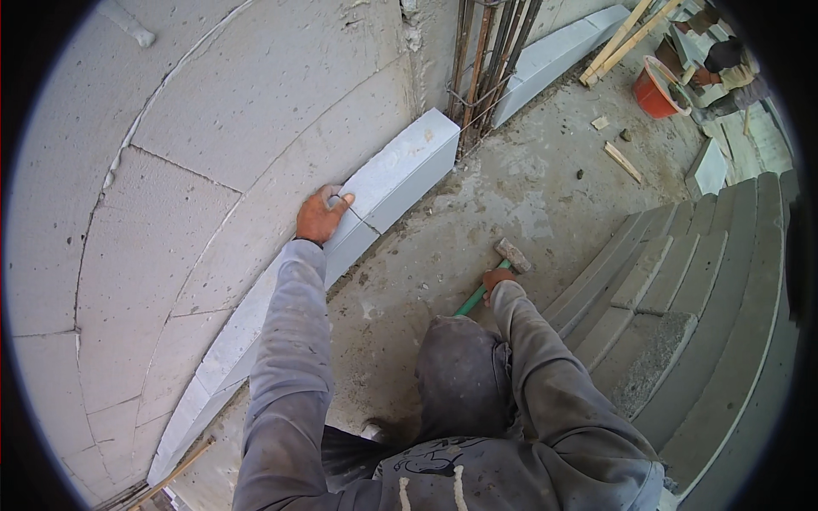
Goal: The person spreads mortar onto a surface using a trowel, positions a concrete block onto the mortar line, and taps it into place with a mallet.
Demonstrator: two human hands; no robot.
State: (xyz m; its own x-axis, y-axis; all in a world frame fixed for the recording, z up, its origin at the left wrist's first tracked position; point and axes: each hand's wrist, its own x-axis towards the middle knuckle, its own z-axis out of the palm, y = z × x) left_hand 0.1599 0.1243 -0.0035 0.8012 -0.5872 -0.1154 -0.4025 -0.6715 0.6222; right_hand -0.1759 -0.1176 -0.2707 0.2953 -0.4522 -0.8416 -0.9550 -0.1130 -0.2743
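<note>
1. A pale grey building block [400, 175] is seen lying on the concrete floor [477, 221], set lengthwise against the foot of a wall of large grey blocks [213, 145].
2. The left hand [321, 214] is laid on the near end of this block, at the joint with the next block of the same bottom row [239, 332]; the fingers are curled over the top edge, closed on the block.
3. A hammer [494, 272] with a green handle and a grey, blocky head is held in the right hand [497, 280], low over the floor and apart from the block. The fingers are wrapped shut round the handle just below the head.
4. Both forearms are covered by dusty grey sleeves, and a grey-clad knee is seen between them.
5. A bundle of rusty reinforcing bars [490, 60] stands upright just beyond the far end of the block, tied with wire.
6. Another pale block [554, 55] is laid past the bars along the same line.
7. To the right, a stack of grey slabs [682, 289] is ranged on the floor.
8. Farther off, an orange bucket [656, 92], a few timber battens [626, 34] and another person [724, 68] crouching are seen at the upper right.
</note>
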